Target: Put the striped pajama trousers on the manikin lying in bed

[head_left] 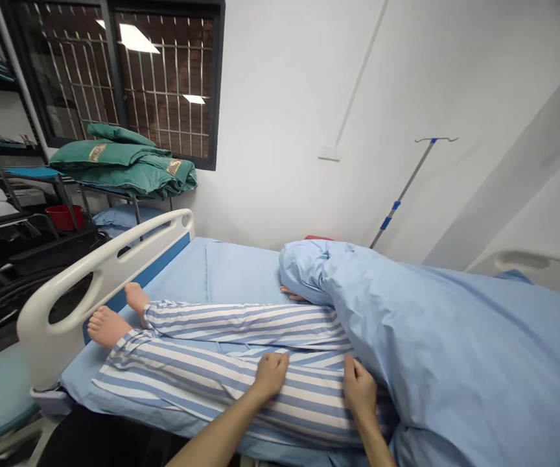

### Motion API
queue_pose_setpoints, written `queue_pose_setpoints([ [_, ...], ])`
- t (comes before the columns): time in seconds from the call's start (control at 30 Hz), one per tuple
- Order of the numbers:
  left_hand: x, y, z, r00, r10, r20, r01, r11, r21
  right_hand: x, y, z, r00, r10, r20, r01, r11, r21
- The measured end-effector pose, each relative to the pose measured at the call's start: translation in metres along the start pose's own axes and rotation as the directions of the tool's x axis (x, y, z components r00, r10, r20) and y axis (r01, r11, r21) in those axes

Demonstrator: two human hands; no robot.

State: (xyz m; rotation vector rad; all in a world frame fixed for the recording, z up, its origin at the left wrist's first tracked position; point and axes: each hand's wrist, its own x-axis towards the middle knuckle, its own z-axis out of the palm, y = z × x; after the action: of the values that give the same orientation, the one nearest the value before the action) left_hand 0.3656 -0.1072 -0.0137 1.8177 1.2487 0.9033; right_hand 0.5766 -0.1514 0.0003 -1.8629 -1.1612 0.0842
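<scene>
1. Resting my left hand (271, 376) on the striped trousers (241, 383), lower centre of the frame, I keep the fingers loosely curled over the cloth; I cannot tell whether they have actually gathered any of it.
2. My right hand (360, 389) sits just to the right, its fingers bent and partly open at the edge of the blue blanket (455, 350), where it meets the trousers. I cannot tell whether it is pinching either cloth.
3. The trousers cover two legs of a figure lying across the frame, with the bare feet (109, 326) at centre left, close to the white side rail (105, 279) of the bed.
4. The blanket is bunched over the upper body and fills the right of the frame, while the pale blue sheet (241, 275) shows beyond the legs.
5. Upper right, an IV pole (406, 191) leans in front of the white wall.
6. Upper left, green folded bundles (124, 165) lie on a metal cart (105, 193) beneath a barred window (163, 84), and a red basin (63, 217) sits below the cart.
</scene>
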Motion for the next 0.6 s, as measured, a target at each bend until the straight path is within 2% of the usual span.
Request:
queue_pose_setpoints([
  [0.1,-0.015,-0.029,-0.055,0.992,-0.034,-0.125,0.039,0.999,0.033,0.0,-0.002,0.002,1.0,0.007,0.011,-0.006,0.996,-0.088],
  [0.17,-0.024,-0.043,-0.086,0.981,-0.061,-0.187,0.08,0.992,0.093,0.0,-0.003,0.002,0.999,0.043,0.007,-0.042,0.99,-0.134],
  [0.37,-0.041,-0.074,-0.151,0.949,-0.116,-0.293,0.196,0.946,0.259,0.0,-0.01,-0.002,0.993,0.107,0.056,-0.094,0.977,-0.191],
  [0.47,-0.048,-0.094,-0.186,0.924,-0.003,-0.381,0.173,0.894,0.412,-0.001,-0.013,-0.003,0.984,0.154,0.086,-0.132,0.966,-0.22],
  [0.6,-0.056,-0.113,-0.23,0.885,0.177,-0.43,0.114,0.814,0.57,-0.002,-0.015,-0.002,0.982,0.153,0.112,-0.123,0.963,-0.239],
])
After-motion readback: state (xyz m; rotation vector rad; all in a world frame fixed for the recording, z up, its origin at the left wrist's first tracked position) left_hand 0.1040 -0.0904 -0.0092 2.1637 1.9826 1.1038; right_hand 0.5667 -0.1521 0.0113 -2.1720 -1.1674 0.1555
